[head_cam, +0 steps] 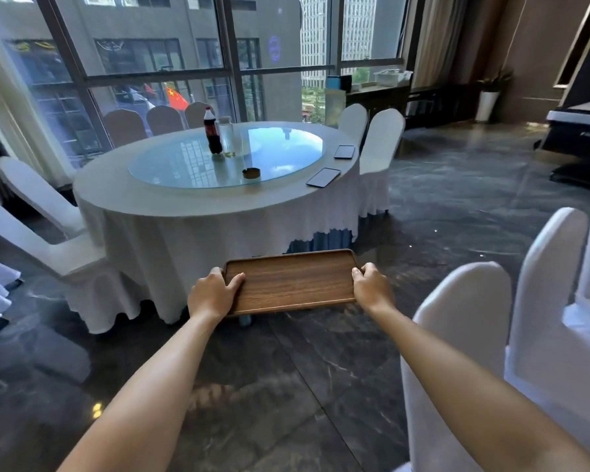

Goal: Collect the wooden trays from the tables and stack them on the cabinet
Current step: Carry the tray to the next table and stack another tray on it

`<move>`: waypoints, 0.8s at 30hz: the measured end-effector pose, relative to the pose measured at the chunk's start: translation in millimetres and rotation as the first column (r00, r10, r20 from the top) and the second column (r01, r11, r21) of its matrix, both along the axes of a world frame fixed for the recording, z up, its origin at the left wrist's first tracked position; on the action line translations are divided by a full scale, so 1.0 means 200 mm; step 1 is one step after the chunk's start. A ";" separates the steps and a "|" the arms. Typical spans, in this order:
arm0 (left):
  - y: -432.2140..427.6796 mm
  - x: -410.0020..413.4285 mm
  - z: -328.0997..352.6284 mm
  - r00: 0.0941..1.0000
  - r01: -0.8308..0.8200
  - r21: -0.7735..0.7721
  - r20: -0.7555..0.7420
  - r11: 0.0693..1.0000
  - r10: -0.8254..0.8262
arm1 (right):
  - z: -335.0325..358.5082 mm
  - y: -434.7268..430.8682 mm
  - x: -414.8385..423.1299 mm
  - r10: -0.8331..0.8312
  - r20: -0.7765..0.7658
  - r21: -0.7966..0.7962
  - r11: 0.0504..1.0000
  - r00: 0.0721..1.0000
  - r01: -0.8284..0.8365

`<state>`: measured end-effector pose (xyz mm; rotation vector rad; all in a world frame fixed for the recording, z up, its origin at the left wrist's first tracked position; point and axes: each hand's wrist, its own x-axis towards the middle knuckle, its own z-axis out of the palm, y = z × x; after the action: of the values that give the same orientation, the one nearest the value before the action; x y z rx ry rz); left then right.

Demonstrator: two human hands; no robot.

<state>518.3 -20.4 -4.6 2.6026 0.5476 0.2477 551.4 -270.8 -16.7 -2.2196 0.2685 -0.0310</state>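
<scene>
A person is holding a wooden tray (292,281) out in front with both arms stretched forward. The left hand (212,294) is gripping the tray's left end, with the thumb lying on top of the wood. The right hand (372,287) is gripping the right end, fingers curled over the rim. The tray is up in the air above the dark shiny floor (286,386), kept nearly flat, and nothing is lying on it.

Just past the tray a big round table is standing, covered in a white cloth (201,240) that is hanging almost down to the floor. A round glass plate (225,158) is sitting in the middle of the tabletop. On the glass a dark soda bottle (213,131) with a red cap is standing upright, and a clear jar (226,132) is standing just beside it on its right. A small round dish (251,173) is sitting at the near edge of the glass. Two phones are lying flat on the right side of the tabletop — one near (323,177), one farther back (344,151).

Chairs in white covers are standing around the table, and more white chairs (491,335) are close by on the near right. Far behind — tall windows (150,63) are showing grey buildings and a red flag (177,98).
</scene>
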 end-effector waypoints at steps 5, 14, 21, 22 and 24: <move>0.14 0.62 0.05 1.000 -0.005 0.008 -0.007 1.000 0.005 | 0.06 0.11 0.64 0.038 0.017 -0.025 0.999 0.999 -0.038; 0.23 1.66 -0.04 0.999 0.023 -0.046 -0.037 0.999 -0.024 | -0.05 0.18 1.60 -0.036 -0.008 -0.029 0.999 0.999 0.036; 0.24 2.59 -0.21 0.989 0.112 -0.125 -0.079 0.986 -0.122 | -0.17 0.18 2.44 -0.113 -0.004 -0.028 0.993 0.994 0.113; 0.24 2.73 -0.23 0.988 0.119 -0.135 -0.083 0.984 -0.131 | -0.17 0.17 2.57 -0.115 -0.004 -0.033 0.993 0.993 0.115; 0.23 2.98 -0.23 0.985 0.133 -0.154 -0.085 0.979 -0.147 | -0.17 0.15 2.80 -0.123 -0.008 -0.051 0.991 0.992 0.122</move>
<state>1115.1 26.3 -51.0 2.5037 0.3965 0.0341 1111.5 -240.3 -51.3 -2.2511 0.4138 -0.0931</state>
